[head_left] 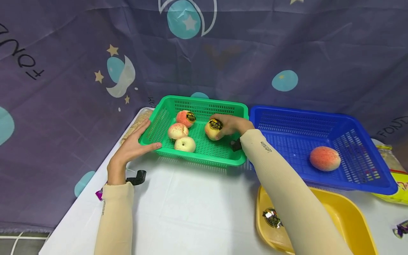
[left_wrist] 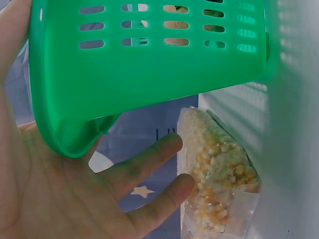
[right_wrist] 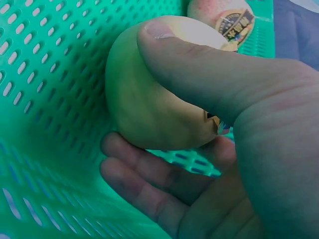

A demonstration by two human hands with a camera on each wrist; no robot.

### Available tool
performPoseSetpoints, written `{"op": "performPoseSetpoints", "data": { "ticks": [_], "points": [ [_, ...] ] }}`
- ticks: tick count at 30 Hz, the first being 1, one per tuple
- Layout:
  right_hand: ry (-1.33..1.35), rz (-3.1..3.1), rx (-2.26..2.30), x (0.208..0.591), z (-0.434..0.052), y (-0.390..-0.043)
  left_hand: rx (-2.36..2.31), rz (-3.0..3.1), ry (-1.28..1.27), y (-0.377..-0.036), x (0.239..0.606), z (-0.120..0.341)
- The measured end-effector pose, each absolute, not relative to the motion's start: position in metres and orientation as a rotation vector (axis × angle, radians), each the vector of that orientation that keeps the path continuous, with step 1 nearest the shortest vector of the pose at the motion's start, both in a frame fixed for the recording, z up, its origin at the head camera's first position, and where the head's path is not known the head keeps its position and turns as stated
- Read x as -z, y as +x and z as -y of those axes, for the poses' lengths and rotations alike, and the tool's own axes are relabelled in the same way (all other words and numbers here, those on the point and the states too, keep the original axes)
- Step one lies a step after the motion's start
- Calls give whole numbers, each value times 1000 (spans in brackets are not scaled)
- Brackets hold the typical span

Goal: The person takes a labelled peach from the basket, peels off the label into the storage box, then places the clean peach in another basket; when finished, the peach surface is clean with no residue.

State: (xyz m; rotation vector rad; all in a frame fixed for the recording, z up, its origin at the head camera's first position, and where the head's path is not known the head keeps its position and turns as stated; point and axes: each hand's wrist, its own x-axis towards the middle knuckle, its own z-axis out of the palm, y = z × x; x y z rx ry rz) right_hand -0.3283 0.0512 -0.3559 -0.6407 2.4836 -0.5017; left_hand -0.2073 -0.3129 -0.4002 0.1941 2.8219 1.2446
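Note:
In the head view, my right hand [head_left: 227,125] grips a peach [head_left: 211,131] with a black-and-gold label inside the green basket [head_left: 197,156]. The right wrist view shows the thumb [right_wrist: 184,64] across the peach's pale side and fingers curled beneath it. Left of it in the basket lie a labelled reddish peach [head_left: 182,119], a speckled peach [head_left: 177,131] and a pale yellow peach [head_left: 185,145]. My left hand [head_left: 131,146] rests at the basket's left corner, fingers spread and straight, thumb over the rim.
A blue basket [head_left: 283,145] stands right of the green one, holding a reddish peach [head_left: 325,158]. Nearer is a yellow container [head_left: 341,209] with a labelled wrapper [head_left: 272,217]. A bag of corn kernels [left_wrist: 214,174] lies by the left hand. A purple-wrapped piece [head_left: 401,228] lies far right.

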Motion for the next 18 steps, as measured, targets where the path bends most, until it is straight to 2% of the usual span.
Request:
{"op": "performPoseSetpoints", "data": {
  "ticks": [9,18],
  "points": [
    [-742,-2470,594,339,-54,-324,-1252,-2812,187,-206,400,312],
    [-888,-2431,891,311,-72,-298,-1238,-2820,185,-205,399,311]
  ]
}}
